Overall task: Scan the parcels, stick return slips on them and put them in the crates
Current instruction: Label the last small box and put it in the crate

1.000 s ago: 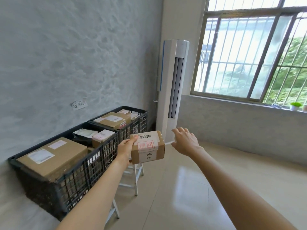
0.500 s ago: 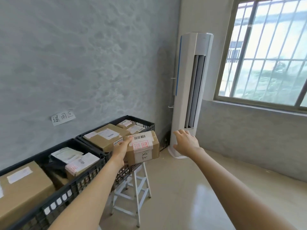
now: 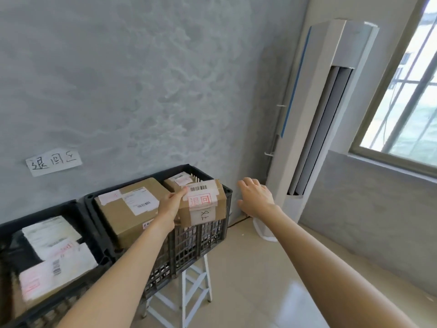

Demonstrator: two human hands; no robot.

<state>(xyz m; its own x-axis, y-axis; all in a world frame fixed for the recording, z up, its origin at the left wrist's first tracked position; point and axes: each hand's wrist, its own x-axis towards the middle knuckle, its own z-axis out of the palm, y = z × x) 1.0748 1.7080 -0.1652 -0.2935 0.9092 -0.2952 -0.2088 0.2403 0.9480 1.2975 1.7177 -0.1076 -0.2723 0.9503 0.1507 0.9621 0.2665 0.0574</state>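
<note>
Two black crates stand side by side against the grey wall [image 3: 142, 79], and we begin with that wall, which carries a paper sign [image 3: 54, 161] with handwritten characters above the left crate [image 3: 14, 227]. To the right of the crates a tall white air conditioner [image 3: 316, 129] stands upright in the corner beside a barred window [image 3: 406, 95]. The right crate [image 3: 201, 235] rests on a white stand [image 3: 189, 294], whose legs reach the pale tiled floor [image 3: 260, 280]. Inside this crate we see a large brown box [image 3: 125, 211] with white labels on top, and a smaller labelled box [image 3: 179, 179] behind it at the far corner. The left crate holds a few flat white parcels [image 3: 56, 254], somewhat blurred.

Our left hand [image 3: 171, 205] holds a small brown parcel [image 3: 203, 202] over the near right corner of the right crate, thumb on its top edge and fingers curled underneath it. The parcel bears a barcode label and a return slip [image 3: 199, 200] with red characters stuck across its top and front; we cannot tell whether its underside touches the crate's rim. Our right hand [image 3: 256, 197] hovers just beside the parcel, apart from it, fingers loosely spread and gripping nothing.
</note>
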